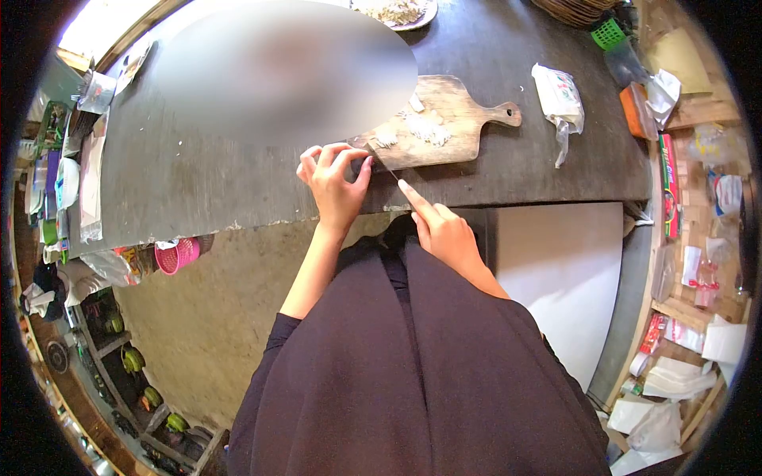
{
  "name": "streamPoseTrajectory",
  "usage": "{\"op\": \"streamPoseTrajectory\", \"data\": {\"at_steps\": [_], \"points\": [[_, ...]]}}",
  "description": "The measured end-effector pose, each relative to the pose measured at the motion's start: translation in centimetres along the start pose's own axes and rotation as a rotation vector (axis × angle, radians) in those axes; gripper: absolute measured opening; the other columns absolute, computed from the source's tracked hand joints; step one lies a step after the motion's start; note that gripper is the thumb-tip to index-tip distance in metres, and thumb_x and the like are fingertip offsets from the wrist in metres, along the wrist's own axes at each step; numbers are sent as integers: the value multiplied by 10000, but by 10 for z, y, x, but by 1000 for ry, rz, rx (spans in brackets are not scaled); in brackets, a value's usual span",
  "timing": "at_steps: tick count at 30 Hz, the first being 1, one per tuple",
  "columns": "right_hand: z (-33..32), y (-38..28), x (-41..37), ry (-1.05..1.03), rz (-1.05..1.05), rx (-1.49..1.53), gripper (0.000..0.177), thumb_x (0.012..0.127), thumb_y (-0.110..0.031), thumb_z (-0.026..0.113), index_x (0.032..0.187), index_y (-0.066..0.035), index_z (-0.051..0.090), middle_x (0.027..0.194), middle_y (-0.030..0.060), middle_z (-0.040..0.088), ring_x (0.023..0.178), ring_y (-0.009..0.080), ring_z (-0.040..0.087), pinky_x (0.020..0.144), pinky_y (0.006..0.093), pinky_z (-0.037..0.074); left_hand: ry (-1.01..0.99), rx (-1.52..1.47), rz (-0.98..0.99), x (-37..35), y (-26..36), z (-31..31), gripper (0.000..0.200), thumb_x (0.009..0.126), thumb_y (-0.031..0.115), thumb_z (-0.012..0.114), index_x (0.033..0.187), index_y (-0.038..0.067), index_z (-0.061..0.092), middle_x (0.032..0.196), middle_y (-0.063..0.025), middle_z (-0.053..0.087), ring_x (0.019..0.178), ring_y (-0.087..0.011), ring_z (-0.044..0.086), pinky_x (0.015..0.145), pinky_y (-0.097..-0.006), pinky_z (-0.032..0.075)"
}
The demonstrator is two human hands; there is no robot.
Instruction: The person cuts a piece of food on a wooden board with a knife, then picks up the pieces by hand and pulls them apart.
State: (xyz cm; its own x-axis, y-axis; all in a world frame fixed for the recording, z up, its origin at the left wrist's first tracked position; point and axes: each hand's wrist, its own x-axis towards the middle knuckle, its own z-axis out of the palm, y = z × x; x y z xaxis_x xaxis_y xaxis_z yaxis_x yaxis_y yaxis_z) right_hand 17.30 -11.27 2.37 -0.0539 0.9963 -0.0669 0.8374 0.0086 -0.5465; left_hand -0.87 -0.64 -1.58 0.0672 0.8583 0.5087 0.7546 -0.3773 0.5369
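A wooden cutting board (pixel 456 135) with a round handle lies on the dark table, bearing chopped white pieces (pixel 427 128) and a small pale chunk (pixel 416 103). My right hand (pixel 448 238) grips a knife (pixel 387 165), index finger stretched along it; the handle is hidden in my palm. The thin blade points up and left over the board's near edge. My left hand (pixel 337 186) is at the board's near left corner, close to the blade tip, fingers curled and thumb drawn toward them. Whatever they hold is hidden.
A blurred oval covers much of the table (pixel 238 186) and the board's far left. A plate of pale shreds (pixel 397 11) stands at the back. To the right lie a white plastic packet (pixel 559 103) and an orange box (pixel 637 111). A pink basket (pixel 176 255) is below the left edge.
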Motion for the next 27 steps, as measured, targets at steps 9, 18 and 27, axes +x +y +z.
{"op": "streamPoseTrajectory", "data": {"at_steps": [9, 18, 27], "points": [[-13, 7, -5, -35, -13, 148, 587, 1003, -203, 571, 1552, -332, 409, 812, 226, 647, 736, 437, 665, 720, 531, 552, 39, -49, -100, -2, -2, -8, 106, 818, 181, 796, 915, 199, 757, 1036, 32, 688, 1140, -264, 498, 998, -439, 341], [-17, 8, 9, -125, 69, 598, 535, 1016, -127, 521, 1539, -207, 444, 1183, 243, 682, 910, 401, 702, 849, 422, 554, -23, 18, -71, -6, 12, -12, 136, 830, 231, 795, 966, 230, 789, 1094, 44, 669, 1177, -268, 472, 1038, -444, 297], [-36, 17, 1, -195, 146, 690, 526, 1026, -112, 512, 1543, -163, 433, 1381, 269, 576, 1263, 372, 610, 1010, 372, 481, -84, 100, -17, -6, 15, -3, 210, 847, 215, 752, 1048, 267, 785, 1163, 21, 615, 1206, -296, 434, 1052, -472, 276]]}}
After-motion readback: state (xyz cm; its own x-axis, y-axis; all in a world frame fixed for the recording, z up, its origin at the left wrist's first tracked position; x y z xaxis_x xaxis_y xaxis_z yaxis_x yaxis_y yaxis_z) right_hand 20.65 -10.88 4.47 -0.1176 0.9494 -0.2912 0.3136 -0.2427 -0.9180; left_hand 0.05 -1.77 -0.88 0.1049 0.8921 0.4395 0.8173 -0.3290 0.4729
